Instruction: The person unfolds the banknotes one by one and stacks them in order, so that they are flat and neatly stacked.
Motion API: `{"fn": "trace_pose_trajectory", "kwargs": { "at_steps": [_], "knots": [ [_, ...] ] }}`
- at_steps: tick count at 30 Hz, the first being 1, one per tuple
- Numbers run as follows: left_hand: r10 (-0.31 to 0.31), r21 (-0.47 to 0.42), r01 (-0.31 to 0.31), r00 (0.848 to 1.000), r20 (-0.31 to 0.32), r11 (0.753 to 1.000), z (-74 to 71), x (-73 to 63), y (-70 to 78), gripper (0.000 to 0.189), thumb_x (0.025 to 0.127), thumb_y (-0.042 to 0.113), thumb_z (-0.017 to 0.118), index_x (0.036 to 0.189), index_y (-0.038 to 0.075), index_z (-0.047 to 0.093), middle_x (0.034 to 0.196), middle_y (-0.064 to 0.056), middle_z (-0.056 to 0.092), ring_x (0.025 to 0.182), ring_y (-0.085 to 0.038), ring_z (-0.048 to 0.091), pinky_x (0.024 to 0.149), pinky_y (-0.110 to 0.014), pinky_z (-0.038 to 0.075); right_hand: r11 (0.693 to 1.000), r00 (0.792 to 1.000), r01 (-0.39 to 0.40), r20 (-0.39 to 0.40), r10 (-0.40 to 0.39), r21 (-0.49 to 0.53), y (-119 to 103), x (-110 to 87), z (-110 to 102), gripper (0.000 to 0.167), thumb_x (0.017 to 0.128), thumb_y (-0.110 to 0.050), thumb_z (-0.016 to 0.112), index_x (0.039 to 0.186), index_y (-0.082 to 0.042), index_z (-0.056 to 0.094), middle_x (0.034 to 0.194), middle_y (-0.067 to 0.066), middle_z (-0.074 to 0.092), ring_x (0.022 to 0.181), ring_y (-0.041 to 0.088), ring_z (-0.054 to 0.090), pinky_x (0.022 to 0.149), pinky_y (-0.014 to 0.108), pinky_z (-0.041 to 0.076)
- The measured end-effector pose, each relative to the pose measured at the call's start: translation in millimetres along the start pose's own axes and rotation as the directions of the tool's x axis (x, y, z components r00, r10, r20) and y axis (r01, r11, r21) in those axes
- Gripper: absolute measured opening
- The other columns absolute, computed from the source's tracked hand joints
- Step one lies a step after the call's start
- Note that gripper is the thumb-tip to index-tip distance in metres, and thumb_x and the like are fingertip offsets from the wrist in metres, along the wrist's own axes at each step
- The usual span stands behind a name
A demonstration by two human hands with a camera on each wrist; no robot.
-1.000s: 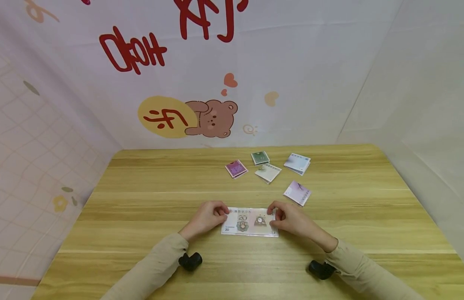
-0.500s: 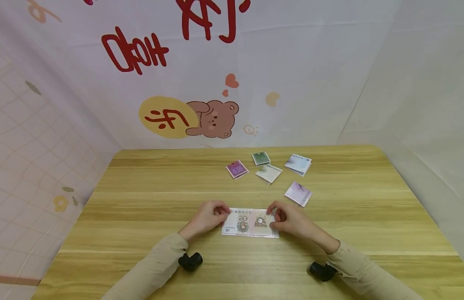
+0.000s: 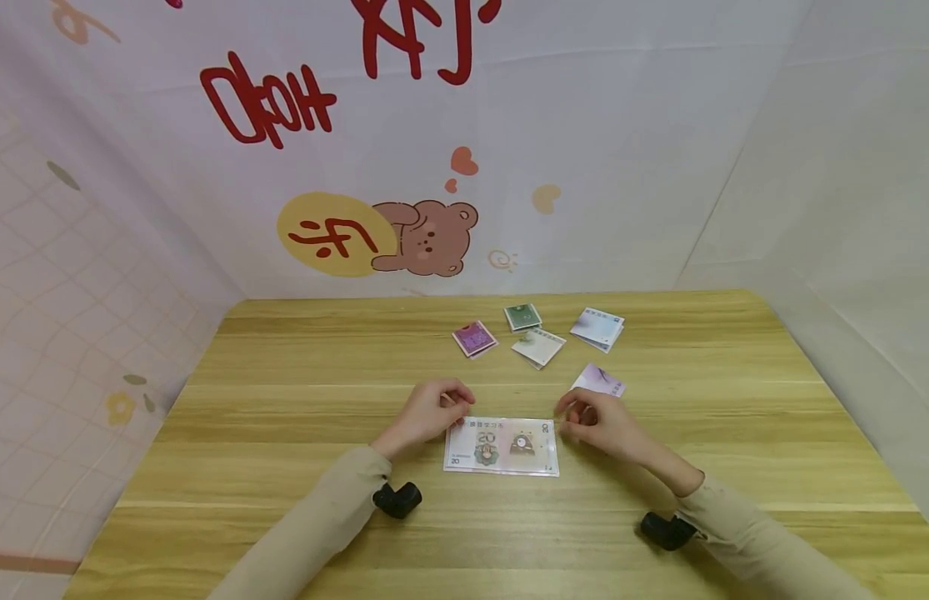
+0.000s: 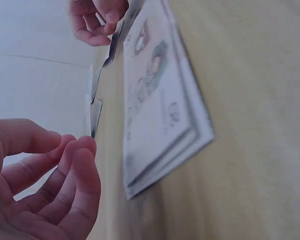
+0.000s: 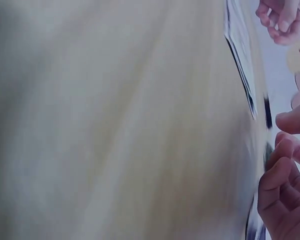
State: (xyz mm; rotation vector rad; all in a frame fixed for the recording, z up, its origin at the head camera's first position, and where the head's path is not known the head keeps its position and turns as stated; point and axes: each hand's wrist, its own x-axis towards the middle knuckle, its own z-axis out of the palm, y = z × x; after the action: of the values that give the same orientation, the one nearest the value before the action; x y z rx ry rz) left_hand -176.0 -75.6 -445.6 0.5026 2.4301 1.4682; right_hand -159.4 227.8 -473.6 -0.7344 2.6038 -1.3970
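Note:
A play banknote (image 3: 501, 447) marked 20 lies on the table in front of the person, long side facing them. In the left wrist view the note (image 4: 155, 95) shows two layers, slightly apart at the near end. My left hand (image 3: 432, 408) hovers at the note's upper left corner, fingers loosely bent and holding nothing. Just off the note's right end is my right hand (image 3: 602, 423), also without anything in its relaxed fingers. Behind it a folded purple-white note (image 3: 599, 380) is partly hidden.
Further back on the wooden table (image 3: 322, 350) lie a folded magenta note (image 3: 475, 338), a green one (image 3: 522, 316), a pale one (image 3: 538, 347) and a bluish one (image 3: 597, 327). A printed cloth (image 3: 584, 125) hangs behind the table.
Both hands have let go of the 20 note. The left hand has moved up and slightly right, the right hand outward to the right; the note stays in place.

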Motion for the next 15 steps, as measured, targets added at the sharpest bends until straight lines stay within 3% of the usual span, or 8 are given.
{"fn": "trace_pose_trajectory", "kwargs": {
  "at_steps": [5, 10, 15],
  "knots": [
    [-0.03, -0.029, 0.03, 1.0, 0.005, 0.999, 1.0, 10.0, 5.0, 0.013, 0.091, -0.002, 0.058, 0.1, -0.007, 0.066, 0.084, -0.016, 0.065, 0.071, -0.029, 0.063, 0.059, -0.03, 0.053, 0.999, 0.996, -0.047, -0.072, 0.045, -0.023, 7, 0.2, -18, 0.017, 0.082, 0.005, 0.068, 0.098, 0.003, 0.063, 0.075, 0.001, 0.057, 0.063, 0.011, 0.055, 0.053, 0.022, 0.045],
    [-0.059, -0.083, 0.061, 0.998, 0.035, 0.995, 5.9, 21.7, 8.6, 0.016, 0.093, 0.001, 0.059, 0.105, -0.007, 0.065, 0.09, -0.021, 0.065, 0.078, -0.034, 0.065, 0.068, -0.039, 0.056, 0.992, 0.985, -0.076, -0.161, 0.059, -0.104, 18, 1.9, -35, 0.016, 0.082, 0.007, 0.067, 0.096, 0.004, 0.063, 0.08, 0.005, 0.06, 0.071, 0.015, 0.058, 0.062, 0.025, 0.05],
    [-0.06, -0.132, 0.064, 0.998, 0.036, 0.989, 12.9, 34.2, 11.8, 0.016, 0.093, 0.001, 0.06, 0.106, -0.009, 0.064, 0.093, -0.023, 0.065, 0.081, -0.035, 0.065, 0.071, -0.039, 0.057, 0.986, 0.971, -0.105, -0.227, 0.074, -0.128, 24, 6.5, -49, 0.015, 0.085, 0.008, 0.065, 0.099, 0.007, 0.062, 0.088, 0.013, 0.065, 0.082, 0.025, 0.06, 0.069, 0.028, 0.053]
  ]
}}
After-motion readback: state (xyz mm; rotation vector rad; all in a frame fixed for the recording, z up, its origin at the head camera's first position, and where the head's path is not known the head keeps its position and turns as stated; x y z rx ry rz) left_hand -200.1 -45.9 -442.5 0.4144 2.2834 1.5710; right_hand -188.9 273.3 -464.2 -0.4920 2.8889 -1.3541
